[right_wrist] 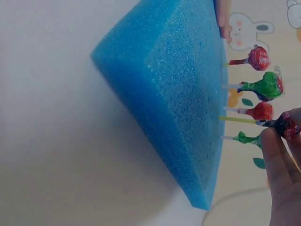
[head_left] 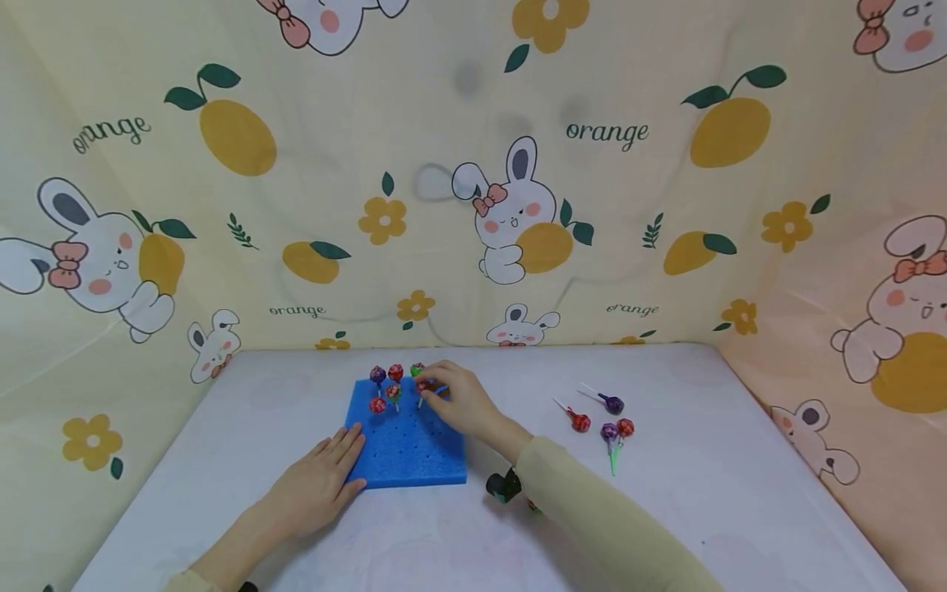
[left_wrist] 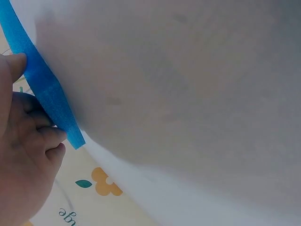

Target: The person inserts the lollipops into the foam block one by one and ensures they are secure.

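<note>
A blue foam block (head_left: 414,460) with rows of small holes lies on the table. My left hand (head_left: 314,487) rests along its left edge, fingers extended, thumb near the front corner. Over the block's back part, my right hand (head_left: 468,404) pinches the dark red wrapped head of a lollipop (right_wrist: 287,126); its yellow stick reaches down to the foam, and whether it is seated in a hole I cannot tell. Several lollipops stand upright at the back left, including a purple one (head_left: 378,374), a red one (head_left: 378,405) and a green one (right_wrist: 268,86), partly behind my fingers in the head view.
Right of the block lie loose lollipops: a red one (head_left: 580,422), a dark purple one (head_left: 612,404), and a purple one (head_left: 609,431) beside another red one (head_left: 625,427). A black object (head_left: 503,487) sits by my right sleeve. Patterned cloth (head_left: 473,247) hangs behind the table.
</note>
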The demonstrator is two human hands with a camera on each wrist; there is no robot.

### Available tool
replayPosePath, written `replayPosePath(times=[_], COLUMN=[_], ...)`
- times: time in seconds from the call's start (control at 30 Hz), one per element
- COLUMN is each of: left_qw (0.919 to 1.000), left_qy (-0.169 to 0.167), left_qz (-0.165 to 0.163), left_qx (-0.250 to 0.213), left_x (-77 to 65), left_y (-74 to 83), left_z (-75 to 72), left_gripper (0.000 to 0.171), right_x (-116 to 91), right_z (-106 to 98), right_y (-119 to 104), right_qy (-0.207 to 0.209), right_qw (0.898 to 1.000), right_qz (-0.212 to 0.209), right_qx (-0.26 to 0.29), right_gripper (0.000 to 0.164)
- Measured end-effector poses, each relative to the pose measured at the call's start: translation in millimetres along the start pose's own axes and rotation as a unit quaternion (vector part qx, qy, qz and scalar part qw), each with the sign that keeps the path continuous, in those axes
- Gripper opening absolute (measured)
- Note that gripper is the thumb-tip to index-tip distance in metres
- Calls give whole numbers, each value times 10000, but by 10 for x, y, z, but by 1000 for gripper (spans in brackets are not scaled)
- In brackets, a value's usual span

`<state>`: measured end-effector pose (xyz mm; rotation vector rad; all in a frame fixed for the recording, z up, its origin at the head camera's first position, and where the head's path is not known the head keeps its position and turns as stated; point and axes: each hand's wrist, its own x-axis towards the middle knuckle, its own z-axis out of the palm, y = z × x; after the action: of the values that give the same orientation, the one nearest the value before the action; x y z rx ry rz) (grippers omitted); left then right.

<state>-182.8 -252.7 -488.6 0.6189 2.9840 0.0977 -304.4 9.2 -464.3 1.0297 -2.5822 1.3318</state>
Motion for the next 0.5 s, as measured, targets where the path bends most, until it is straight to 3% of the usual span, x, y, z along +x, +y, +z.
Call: replayPosePath(times=[0.5], left_qw=[10000], left_qy=[5], left_qz=[-7], left_qx=[-65], left_x=[2], left_y=[-6], left_z=[1], left_gripper=[70], right_x=[-5], right_z=[19], right_y=[-44], right_qy=[-45], right_qw=[10000], right_qz=[55], right_qx=[29], right_gripper=[27])
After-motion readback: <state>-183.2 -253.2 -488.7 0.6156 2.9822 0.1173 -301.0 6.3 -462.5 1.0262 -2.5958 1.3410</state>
